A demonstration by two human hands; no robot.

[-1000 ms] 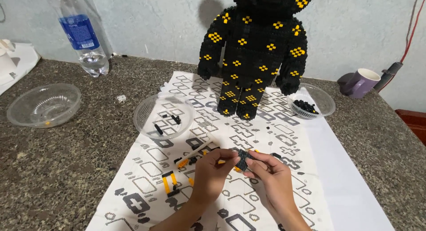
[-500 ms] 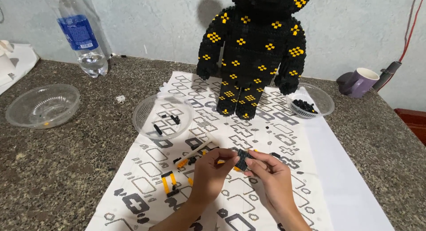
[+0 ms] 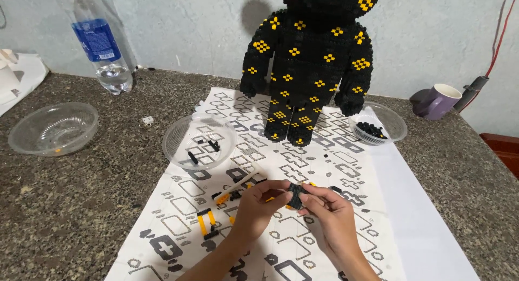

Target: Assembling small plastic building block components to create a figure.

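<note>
My left hand (image 3: 260, 205) and my right hand (image 3: 327, 211) meet low in the middle of the view, both pinching a small black brick assembly (image 3: 295, 195) between their fingertips, just above the printed instruction sheet (image 3: 303, 167). Loose yellow and black bricks (image 3: 206, 223) lie on the sheet left of my left hand. A tall black bear figure with yellow dots (image 3: 308, 65), built of small bricks, stands at the sheet's far end.
A clear bowl (image 3: 199, 141) with a few black pieces sits left of the figure, another clear bowl (image 3: 378, 124) with black pieces to its right, and a third bowl (image 3: 53, 128) at far left. A water bottle (image 3: 102, 43) and a purple mug (image 3: 438, 101) stand by the wall.
Both hands stay together on the small black assembly with only slight finger movement. Nothing else has moved.
</note>
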